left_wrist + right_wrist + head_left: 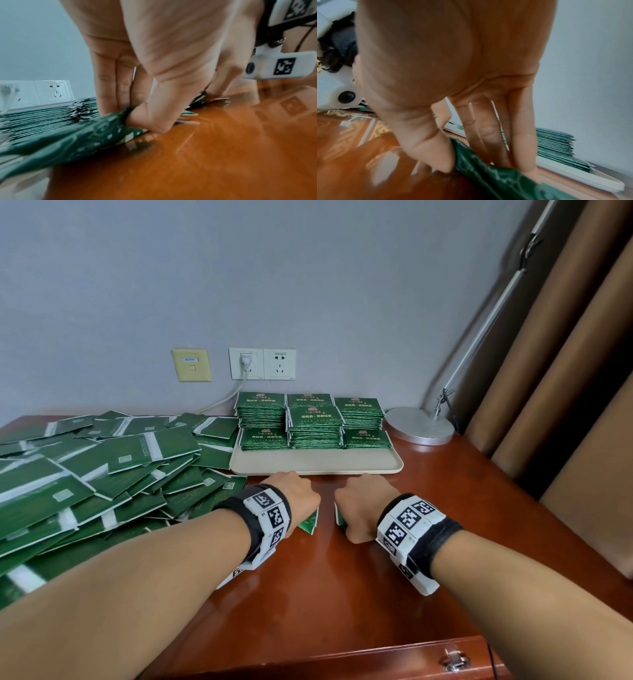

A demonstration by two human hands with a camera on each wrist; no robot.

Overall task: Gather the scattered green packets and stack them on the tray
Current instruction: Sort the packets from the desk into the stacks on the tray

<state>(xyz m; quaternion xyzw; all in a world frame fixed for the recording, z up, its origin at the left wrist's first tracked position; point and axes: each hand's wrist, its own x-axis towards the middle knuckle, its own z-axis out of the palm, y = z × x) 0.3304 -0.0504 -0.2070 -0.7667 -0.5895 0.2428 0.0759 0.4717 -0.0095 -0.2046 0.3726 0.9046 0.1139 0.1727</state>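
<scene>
Desk: I see a glossy reddish-brown wooden desk (342, 577); my two forearms reach over its near edge toward the middle.

Left hand: my left hand (294, 494) is down on the desk just short of the tray, thumb and fingers (109, 86) pinching one end of a small bundle of green foil packets with pale printed patterns (72, 139). A corner of that bundle pokes out beneath the hand in the head view (310, 523).

Right hand: my right hand (364, 505) sits beside the left, a narrow gap between them, with its thumb (435, 152) on the near side and fingers on the far side, gripping what looks to be the other end of the same bundle. The bundle's lower edge rests on the desk.

Loose heap: a wide sprawl of scattered green packets with white seal strips (85, 474) covers the left side of the desk, overlapping one another and reaching the tray's left edge.

Tray: a shallow cream rectangular tray (315, 465) lies toward the far edge of the desk, its front strip bare. On its rear part stand neat stacks of green packets (315, 422) in rows, of uneven height.

Far right corner: a round silver lamp base (419, 424) stands just right of the tray.

Wall: white power sockets (262, 363), one with a plug and cable, sit behind the stacks.
</scene>
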